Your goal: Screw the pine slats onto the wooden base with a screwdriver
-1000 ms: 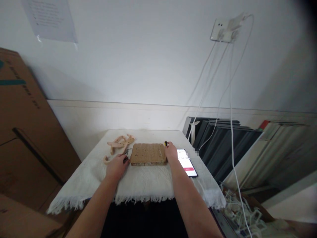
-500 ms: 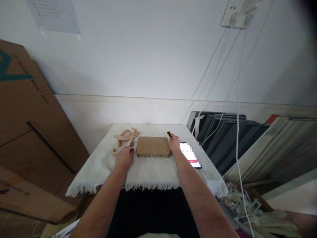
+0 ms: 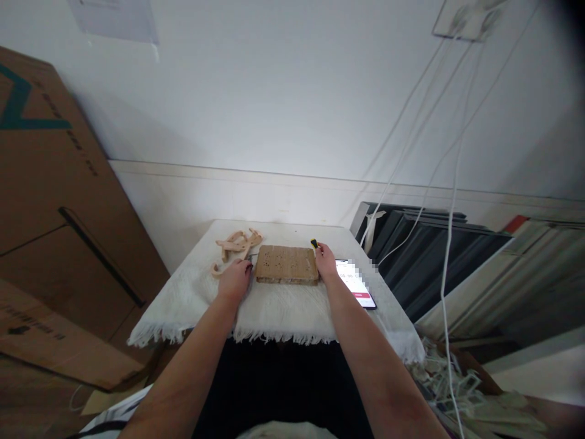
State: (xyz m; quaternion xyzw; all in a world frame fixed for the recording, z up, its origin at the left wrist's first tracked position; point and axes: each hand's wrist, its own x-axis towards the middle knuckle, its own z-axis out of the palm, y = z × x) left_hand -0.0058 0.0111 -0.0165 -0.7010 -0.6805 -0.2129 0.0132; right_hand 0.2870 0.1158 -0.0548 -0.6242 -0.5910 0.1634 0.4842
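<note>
On the white fringed cloth lies a flat rectangular cardboard block (image 3: 287,263) with small dark holes or specks across its top. My right hand (image 3: 325,261) is closed around a yellow-and-black handled tool (image 3: 314,243) beside the block's right edge; the tool's far part is hidden. Off the block's left edge, my left hand (image 3: 235,278) rests on the cloth with its fingers pinched. Something small and dark shows at those fingertips, too small to name. Curved pale wooden pieces (image 3: 237,244) lie loosely just beyond my left hand.
A phone (image 3: 355,285) with a lit screen lies right of my right forearm. A big cardboard box (image 3: 68,244) stands left of the cloth-covered table (image 3: 283,317). Dark panels (image 3: 425,256) lean at the right, with white cables (image 3: 450,231) hanging before them.
The camera view has shifted slightly, so the table sits a little higher and to the right. Both hands stay at the block's sides with little visible change.
</note>
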